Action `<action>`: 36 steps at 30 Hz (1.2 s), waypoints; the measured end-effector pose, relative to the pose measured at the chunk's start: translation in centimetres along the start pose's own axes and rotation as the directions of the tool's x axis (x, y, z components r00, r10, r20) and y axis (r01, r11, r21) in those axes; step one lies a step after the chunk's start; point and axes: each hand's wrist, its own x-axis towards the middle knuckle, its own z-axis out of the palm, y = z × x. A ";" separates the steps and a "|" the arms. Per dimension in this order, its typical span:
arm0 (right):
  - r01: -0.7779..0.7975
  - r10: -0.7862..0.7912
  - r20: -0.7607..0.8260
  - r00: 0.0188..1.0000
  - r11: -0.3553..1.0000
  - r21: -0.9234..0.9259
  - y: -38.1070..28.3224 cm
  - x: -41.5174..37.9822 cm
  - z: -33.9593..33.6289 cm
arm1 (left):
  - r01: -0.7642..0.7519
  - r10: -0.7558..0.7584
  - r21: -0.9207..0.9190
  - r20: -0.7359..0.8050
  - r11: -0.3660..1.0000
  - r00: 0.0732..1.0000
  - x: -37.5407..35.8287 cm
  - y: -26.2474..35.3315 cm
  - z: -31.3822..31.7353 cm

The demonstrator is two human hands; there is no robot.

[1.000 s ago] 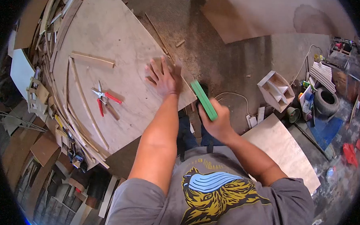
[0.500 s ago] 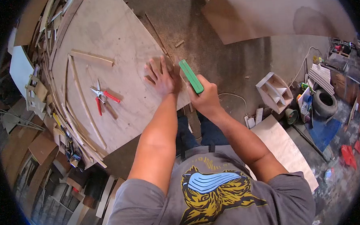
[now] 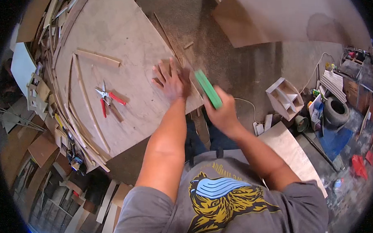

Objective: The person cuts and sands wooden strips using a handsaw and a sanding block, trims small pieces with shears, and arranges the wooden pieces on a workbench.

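My left hand (image 3: 172, 81) lies on the pale plywood sheet (image 3: 112, 28) near its right-hand edge, fingers spread and palm down. My right hand (image 3: 223, 113) is closed around a long green block (image 3: 209, 89) with grooves along its top. It is just off the sheet's edge, slightly blurred, and the block's underside is hidden. Left of my left hand, a pair of red-handled snips (image 3: 106, 97) rests on the sheet with its handles apart. Thin wood strips (image 3: 85, 96) lie beyond the snips, one short piece (image 3: 98, 58) angled across their top end.
Wood offcuts (image 3: 58, 43) crowd the sheet's left side. Another large panel (image 3: 282, 16) stands at the upper right. On the floor to the right are a divided wooden box (image 3: 285, 99), a tyre (image 3: 336, 110) and a white cable (image 3: 250, 105). A board (image 3: 296, 153) lies beside my right arm.
My right hand has moved right and a little toward me with the green block, away from the sheet's edge. My left hand stays flat on the sheet; the view has shifted slightly.
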 end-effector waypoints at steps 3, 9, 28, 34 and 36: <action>-0.050 0.050 0.004 0.999 0.998 -0.042 0.0 2.0 0.9 | -0.007 0.007 0.012 -0.001 1.000 1.000 0.3 -0.3 0.0; 0.034 -0.033 0.017 0.999 0.999 -0.035 -0.1 -1.0 -0.3 | -0.004 0.005 0.042 -0.023 0.999 1.000 0.2 -0.2 0.7; 0.020 -0.031 -0.077 0.997 0.990 -0.140 5.3 -5.4 -4.8 | -0.139 0.138 -0.063 -0.022 0.988 0.990 -0.4 0.3 -1.6; 0.254 -0.263 -0.029 0.964 0.952 -0.171 4.6 -6.4 -5.9 | -0.195 0.187 -0.231 -0.055 0.953 0.981 0.3 -1.2 -3.8; 0.342 -0.349 0.004 0.937 0.917 -0.207 4.0 -6.3 -5.3 | -0.162 0.163 -0.343 -0.027 0.925 0.986 0.3 -2.6 -5.6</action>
